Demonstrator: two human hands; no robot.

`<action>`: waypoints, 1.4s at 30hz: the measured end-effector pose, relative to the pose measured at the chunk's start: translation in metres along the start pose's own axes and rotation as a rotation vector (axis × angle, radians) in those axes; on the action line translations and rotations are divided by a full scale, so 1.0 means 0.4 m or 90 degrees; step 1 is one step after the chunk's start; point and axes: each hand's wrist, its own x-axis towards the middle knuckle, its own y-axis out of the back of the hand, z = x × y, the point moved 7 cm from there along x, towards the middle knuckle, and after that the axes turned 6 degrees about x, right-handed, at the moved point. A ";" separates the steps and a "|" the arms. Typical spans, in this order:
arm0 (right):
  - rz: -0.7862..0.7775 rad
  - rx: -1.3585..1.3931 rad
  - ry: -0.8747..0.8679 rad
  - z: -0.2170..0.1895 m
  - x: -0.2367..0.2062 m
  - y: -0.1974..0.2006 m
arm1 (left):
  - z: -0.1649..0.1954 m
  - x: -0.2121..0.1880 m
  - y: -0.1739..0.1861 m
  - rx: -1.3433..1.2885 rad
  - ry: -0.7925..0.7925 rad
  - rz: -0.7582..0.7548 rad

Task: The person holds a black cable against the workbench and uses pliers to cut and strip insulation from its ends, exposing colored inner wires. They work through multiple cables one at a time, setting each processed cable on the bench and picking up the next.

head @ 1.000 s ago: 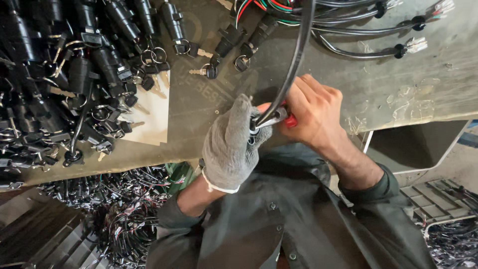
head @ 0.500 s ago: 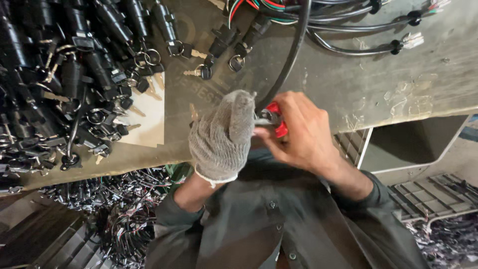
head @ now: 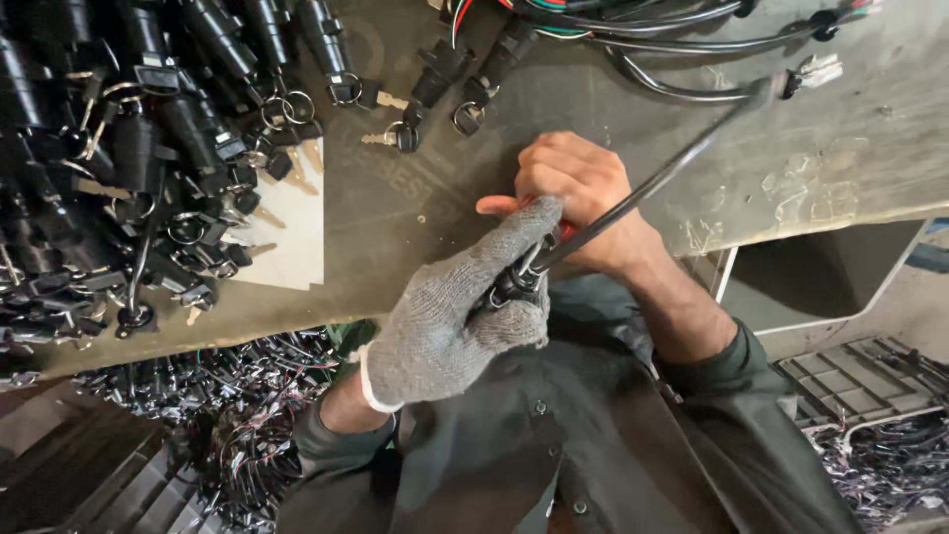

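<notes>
My left hand [head: 455, 316], in a grey knit glove, grips a black lock switch [head: 514, 285] with a metal ring at the near edge of the workbench. A black sheathed cable [head: 662, 173] runs from that switch up and to the right, ending in a white connector [head: 819, 71]. My bare right hand [head: 573, 198] is closed around a red-handled tool [head: 566, 231], pressed against the gloved fingers just beyond the switch. The tool's tip is hidden between both hands.
A dense pile of black key switches with keys and rings [head: 129, 158] covers the left of the grey workbench [head: 850, 168], partly on a pale card [head: 292, 237]. More cabled switches [head: 465, 59] lie at the top. Wire bundles [head: 198, 396] lie below the bench.
The black cable has swung from pointing straight up to slanting right. Both hands have stayed clasped together at the bench edge, and the view has shifted slightly.
</notes>
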 end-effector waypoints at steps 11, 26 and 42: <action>-0.064 -0.128 -0.228 -0.006 -0.065 0.001 | 0.051 -0.008 0.012 0.726 -0.050 0.286; -0.025 0.017 -0.059 0.016 -0.038 0.001 | 0.023 0.013 0.016 0.187 -0.029 -0.015; -0.078 -0.341 -0.027 0.013 0.013 0.086 | 0.101 -0.123 0.266 0.273 0.122 0.556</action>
